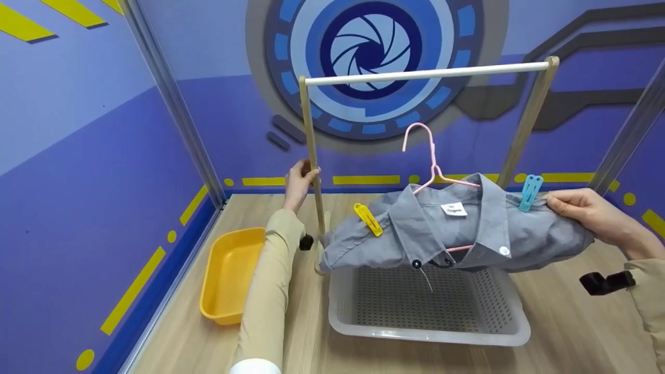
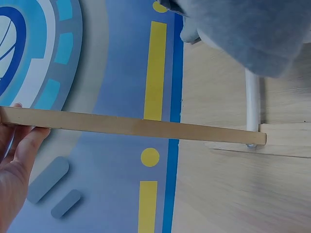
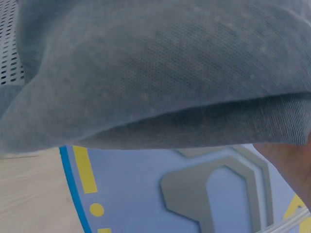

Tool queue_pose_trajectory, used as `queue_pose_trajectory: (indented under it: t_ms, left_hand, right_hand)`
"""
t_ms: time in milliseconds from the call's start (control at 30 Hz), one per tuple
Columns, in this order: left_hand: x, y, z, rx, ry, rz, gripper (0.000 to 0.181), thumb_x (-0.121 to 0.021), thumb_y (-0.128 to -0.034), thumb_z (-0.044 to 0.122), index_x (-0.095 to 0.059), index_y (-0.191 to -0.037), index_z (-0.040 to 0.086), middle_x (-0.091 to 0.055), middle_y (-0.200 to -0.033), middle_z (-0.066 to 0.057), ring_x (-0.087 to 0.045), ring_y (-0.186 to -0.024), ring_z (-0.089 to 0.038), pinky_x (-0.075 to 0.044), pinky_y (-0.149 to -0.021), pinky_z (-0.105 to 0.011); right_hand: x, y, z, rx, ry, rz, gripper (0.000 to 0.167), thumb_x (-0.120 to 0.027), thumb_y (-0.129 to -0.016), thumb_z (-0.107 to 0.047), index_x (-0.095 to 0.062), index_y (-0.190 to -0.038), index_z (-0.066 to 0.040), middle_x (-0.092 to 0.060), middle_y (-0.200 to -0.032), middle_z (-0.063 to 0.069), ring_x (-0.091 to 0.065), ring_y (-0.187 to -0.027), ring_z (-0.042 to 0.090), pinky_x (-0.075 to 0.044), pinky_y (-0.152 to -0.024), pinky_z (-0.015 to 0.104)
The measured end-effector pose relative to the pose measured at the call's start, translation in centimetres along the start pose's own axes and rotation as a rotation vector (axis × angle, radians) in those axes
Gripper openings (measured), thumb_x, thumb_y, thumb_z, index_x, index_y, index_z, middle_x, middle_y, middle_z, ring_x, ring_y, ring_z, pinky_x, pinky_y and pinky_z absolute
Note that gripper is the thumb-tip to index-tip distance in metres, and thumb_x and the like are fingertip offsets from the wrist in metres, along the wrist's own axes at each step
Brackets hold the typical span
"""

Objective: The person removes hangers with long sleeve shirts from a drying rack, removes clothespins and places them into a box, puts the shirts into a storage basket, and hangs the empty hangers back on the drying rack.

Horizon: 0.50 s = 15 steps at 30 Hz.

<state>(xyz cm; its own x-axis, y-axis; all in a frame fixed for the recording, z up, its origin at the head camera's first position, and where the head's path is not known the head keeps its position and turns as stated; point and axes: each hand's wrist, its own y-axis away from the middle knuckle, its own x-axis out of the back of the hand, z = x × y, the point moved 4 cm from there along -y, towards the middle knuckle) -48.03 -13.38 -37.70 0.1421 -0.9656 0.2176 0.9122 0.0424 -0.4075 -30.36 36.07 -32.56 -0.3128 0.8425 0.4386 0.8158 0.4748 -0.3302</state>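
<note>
A grey collared shirt (image 1: 363, 249) is on a pink hanger (image 1: 433, 156), its hook free of the rail. A yellow clip (image 1: 368, 219) and a blue clip (image 1: 530, 193) sit on the shoulders. My right hand (image 1: 592, 213) pinches the shirt beside the blue clip; in the right wrist view grey cloth (image 3: 146, 77) hides most of that hand (image 3: 291, 165). With my left hand (image 1: 300, 182) I grip the left wooden post (image 1: 310, 135) of the rack; the left wrist view shows the hand (image 2: 19, 165) round the post (image 2: 121, 125).
The rack's white rail (image 1: 426, 75) spans above the shirt, with a right post (image 1: 527, 119). Beneath the shirt stands a grey perforated basket (image 1: 431, 336). A yellow tub (image 1: 215, 311) lies left, partly behind my left sleeve. Patterned walls (image 1: 104, 156) enclose the table (image 1: 187, 348).
</note>
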Motion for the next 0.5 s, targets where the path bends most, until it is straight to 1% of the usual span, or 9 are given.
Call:
queue_pose_trajectory:
  t_ms: [100,200,333,500]
  left_hand:
    - [0.0,0.0,0.0,0.002,-0.002,0.002,0.027,-0.064,-0.0851,0.015,-0.06,-0.109,0.003,-0.061,-0.093,-0.008,-0.059,-0.077,-0.021,-0.047,-0.066,-0.037]
    - [0.0,0.0,0.0,0.006,0.015,-0.009,0.026,-0.063,-0.0855,0.015,-0.06,-0.109,0.003,-0.061,-0.094,-0.008,-0.059,-0.08,-0.023,-0.047,-0.067,-0.035]
    - [0.0,0.0,-0.1,0.011,0.029,-0.011,0.025,-0.063,-0.0857,0.014,-0.06,-0.109,0.004,-0.061,-0.094,-0.008,-0.06,-0.081,-0.024,-0.048,-0.067,-0.034]
    - [-0.1,0.0,-0.1,0.01,0.031,-0.008,0.026,-0.063,-0.0855,0.014,-0.06,-0.109,0.003,-0.061,-0.094,-0.009,-0.06,-0.081,-0.025,-0.048,-0.067,-0.034]
  right_hand:
    - [-0.2,0.1,0.7,0.0,-0.004,0.0,0.022,-0.037,-0.095,0.005,-0.059,-0.092,0.005,-0.057,-0.084,-0.004,-0.051,-0.071,0.007,-0.041,-0.056,0.022]
    - [-0.6,0.2,1.4,-0.002,-0.029,-0.008,0.024,-0.036,-0.095,0.006,-0.06,-0.095,0.005,-0.059,-0.087,-0.004,-0.052,-0.072,0.006,-0.041,-0.055,0.022]
    - [-1.2,0.3,2.4,-0.029,-0.033,-0.011,0.023,-0.036,-0.095,0.003,-0.057,-0.087,0.001,-0.054,-0.075,-0.005,-0.049,-0.062,0.006,-0.038,-0.048,0.026]
    - [-1.9,0.5,3.7,-0.055,-0.021,0.016,0.022,-0.038,-0.095,0.003,-0.058,-0.085,0.0,-0.055,-0.075,-0.005,-0.05,-0.062,0.006,-0.039,-0.047,0.025]
